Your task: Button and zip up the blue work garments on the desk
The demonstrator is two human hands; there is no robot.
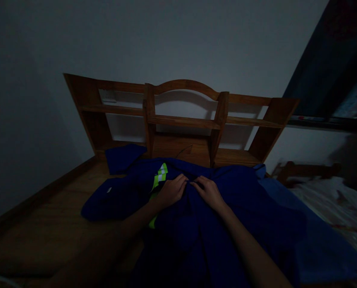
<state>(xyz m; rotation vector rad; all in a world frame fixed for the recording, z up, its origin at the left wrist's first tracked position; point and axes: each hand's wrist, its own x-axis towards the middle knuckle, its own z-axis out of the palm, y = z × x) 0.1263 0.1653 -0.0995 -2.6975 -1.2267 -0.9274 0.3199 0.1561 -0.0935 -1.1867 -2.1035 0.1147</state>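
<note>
A dark blue garment (pixel 235 200) with yellow-green and silver reflective strips lies spread out in front of me. My left hand (pixel 174 189) pinches its cloth near the middle, fingers closed. Close beside it, my right hand (pixel 207 191) pinches the same cloth, thumb and fingertips together. Only a small gap separates the two sets of fingertips. Between them the fabric is drawn up into folds. What exact part of the garment lies under the fingertips is too dark to make out. One reflective strip (pixel 160 176) shows just left of my left hand.
Behind the garment stands a wooden shelf unit (pixel 184 122) with an arched top, against a pale wall. A folded blue cloth piece (pixel 124 158) lies at its left foot. Wooden boards (pixel 55 208) extend at left. A lighter blue sheet (pixel 322 248) and white bedding (pixel 340 200) are at right.
</note>
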